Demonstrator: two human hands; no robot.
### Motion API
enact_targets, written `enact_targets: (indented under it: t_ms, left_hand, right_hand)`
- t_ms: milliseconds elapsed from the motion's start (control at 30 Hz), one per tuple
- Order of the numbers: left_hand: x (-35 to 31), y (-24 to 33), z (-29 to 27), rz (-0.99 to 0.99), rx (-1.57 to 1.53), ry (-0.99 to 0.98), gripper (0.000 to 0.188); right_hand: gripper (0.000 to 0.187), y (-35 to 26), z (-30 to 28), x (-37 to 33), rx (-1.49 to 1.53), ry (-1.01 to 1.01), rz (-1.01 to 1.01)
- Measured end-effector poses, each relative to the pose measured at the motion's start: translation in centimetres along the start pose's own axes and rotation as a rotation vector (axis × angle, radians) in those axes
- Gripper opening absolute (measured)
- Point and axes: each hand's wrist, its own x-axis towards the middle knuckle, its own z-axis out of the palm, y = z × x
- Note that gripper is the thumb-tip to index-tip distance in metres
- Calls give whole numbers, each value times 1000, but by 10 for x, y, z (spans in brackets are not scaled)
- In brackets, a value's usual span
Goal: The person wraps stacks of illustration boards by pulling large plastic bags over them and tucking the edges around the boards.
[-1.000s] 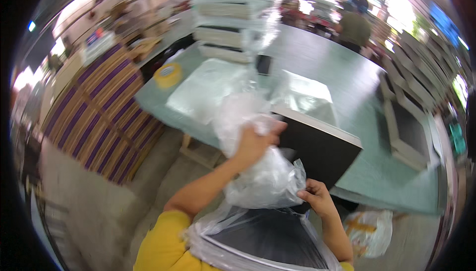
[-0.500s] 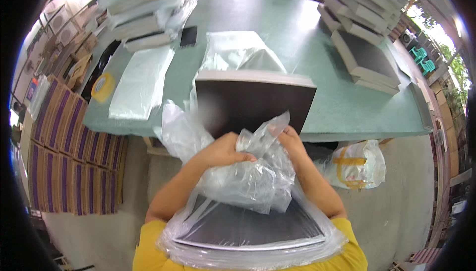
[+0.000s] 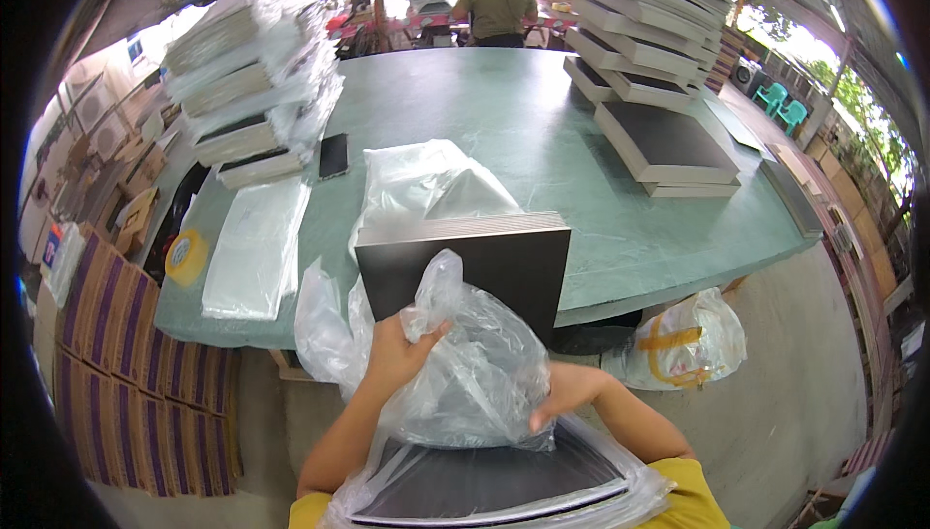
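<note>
A crumpled clear plastic bag (image 3: 475,355) bulges between my hands. My left hand (image 3: 399,353) is closed on its upper left side, thumb pressed across the gathered film. At the bag's right side is my right hand (image 3: 573,391), with thumb and fingers apart against the film. Just beyond, a thick black book-like block (image 3: 518,272) with pale layered edges stands upright at the table's near edge; the bag covers part of its front. Against my body lies a black panel (image 3: 484,481) wrapped in clear plastic. The bag hides some fingertips.
On the green table (image 3: 436,93) stand a plastic-wrapped stack (image 3: 237,93) at left and a stack of black blocks (image 3: 644,40) at right. Flat plastic sleeves (image 3: 257,248), yellow tape (image 3: 184,258) and a phone (image 3: 333,155) lie leftward. Cartons (image 3: 126,374) stand below. A person (image 3: 496,1) is beyond.
My right hand has come off the top of the bag and moved down along its right side. My left hand still grips the film. The view has tilted up.
</note>
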Motion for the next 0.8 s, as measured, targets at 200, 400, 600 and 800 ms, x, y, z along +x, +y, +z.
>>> enact_targets:
  t_ms: [200, 400, 600, 800]
  left_hand:
    - [0, 4, 8, 188, 20, 11, 22]
    - [-7, 27, -15, -64, -268, 86, 36]
    - [-19, 48, 30, 257, -55, -211, 34]
    - [-13, 42, 3, 85, -216, -134, 16]
  right_hand:
    - [26, -22, -9, 18, 284, 160, 19]
    - [24, -24, -4, 11, 403, 221, 29]
    - [24, -20, 7, 37, 352, 448, -144]
    - [17, -35, -6, 19, 194, 530, -168]
